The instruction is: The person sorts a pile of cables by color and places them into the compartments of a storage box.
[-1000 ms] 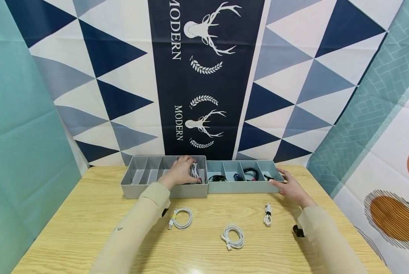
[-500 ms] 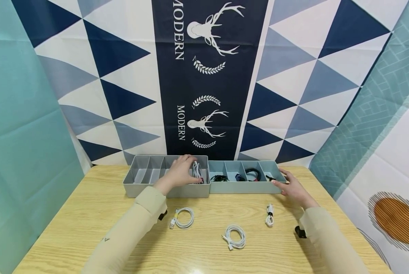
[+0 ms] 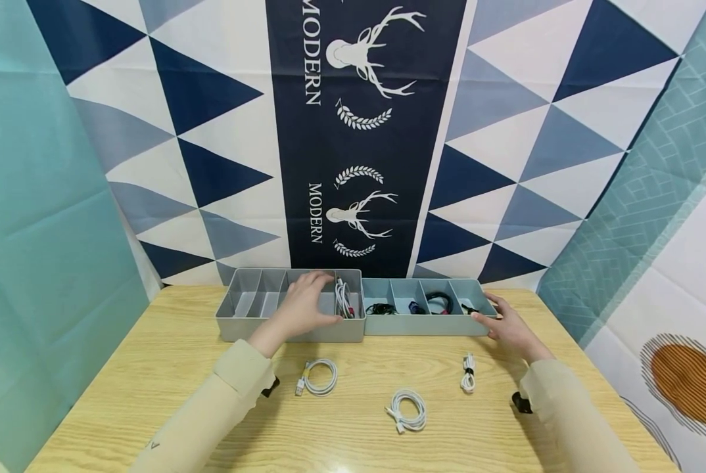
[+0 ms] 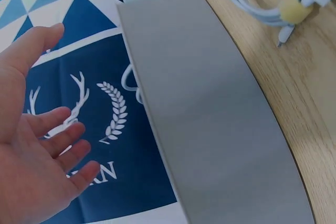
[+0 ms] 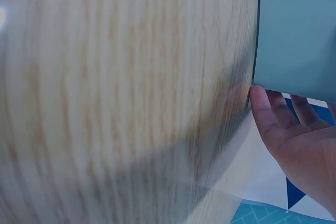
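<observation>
My left hand (image 3: 307, 301) hovers over the grey divided tray (image 3: 294, 332), fingers relaxed and empty; the left wrist view shows the left hand (image 4: 37, 145) spread open beside the grey tray's wall (image 4: 210, 129). A bundled white cable (image 3: 344, 299) lies in that tray's rightmost compartment, just right of my fingers. My right hand (image 3: 503, 322) rests with straight fingers against the right end of the teal tray (image 3: 424, 325); in the right wrist view the right hand's (image 5: 294, 140) thumb tip touches the teal tray's corner (image 5: 296, 35).
Three coiled white cables lie on the wooden table: one (image 3: 320, 378) near my left sleeve, one (image 3: 409, 408) in the middle, a small one (image 3: 467, 373) at right. Black cables (image 3: 438, 301) sit in the teal tray's compartments. Patterned cloth hangs behind.
My left hand has let go of the white cable bundle in the grey tray and drawn back to the left, opening. The right hand stays at the teal tray's end.
</observation>
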`<state>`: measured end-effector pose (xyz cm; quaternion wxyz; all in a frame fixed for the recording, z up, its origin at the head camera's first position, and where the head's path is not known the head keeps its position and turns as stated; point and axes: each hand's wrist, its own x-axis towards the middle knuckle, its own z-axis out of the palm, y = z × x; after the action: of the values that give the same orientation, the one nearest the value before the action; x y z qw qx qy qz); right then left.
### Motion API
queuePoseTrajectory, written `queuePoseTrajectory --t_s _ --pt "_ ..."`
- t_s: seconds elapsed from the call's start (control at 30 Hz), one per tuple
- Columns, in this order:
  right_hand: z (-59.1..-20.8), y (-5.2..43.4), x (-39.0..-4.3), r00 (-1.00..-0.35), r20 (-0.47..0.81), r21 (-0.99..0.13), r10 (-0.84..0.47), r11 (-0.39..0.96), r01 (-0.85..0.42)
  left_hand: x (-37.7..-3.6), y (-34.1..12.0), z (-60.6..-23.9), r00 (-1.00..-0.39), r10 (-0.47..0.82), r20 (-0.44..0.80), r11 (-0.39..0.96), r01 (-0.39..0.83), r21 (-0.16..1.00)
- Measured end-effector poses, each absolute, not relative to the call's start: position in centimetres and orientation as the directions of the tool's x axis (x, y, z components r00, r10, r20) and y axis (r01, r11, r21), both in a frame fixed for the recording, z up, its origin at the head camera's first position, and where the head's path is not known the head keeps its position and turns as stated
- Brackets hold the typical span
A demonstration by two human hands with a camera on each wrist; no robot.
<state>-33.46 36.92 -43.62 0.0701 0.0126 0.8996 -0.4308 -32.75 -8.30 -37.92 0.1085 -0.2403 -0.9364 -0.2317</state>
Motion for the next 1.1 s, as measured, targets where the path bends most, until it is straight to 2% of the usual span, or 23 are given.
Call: queuePoseTrajectory --t_s 0.57,1.1 --pt "-43.9 37.2 -33.6 -0.990 -0.133 -0.771 -0.042 0.632 0.076 -28.1 -9.1 -37.6 -0.833 0.396 0.386 0.766 0.532 0.361" --pt "-44.4 37.5 -34.1 -0.994 -0.099 -0.779 -0.054 0.626 0.043 -25.1 -11.0 -39.4 -0.800 0.433 0.415 0.712 0.586 0.386"
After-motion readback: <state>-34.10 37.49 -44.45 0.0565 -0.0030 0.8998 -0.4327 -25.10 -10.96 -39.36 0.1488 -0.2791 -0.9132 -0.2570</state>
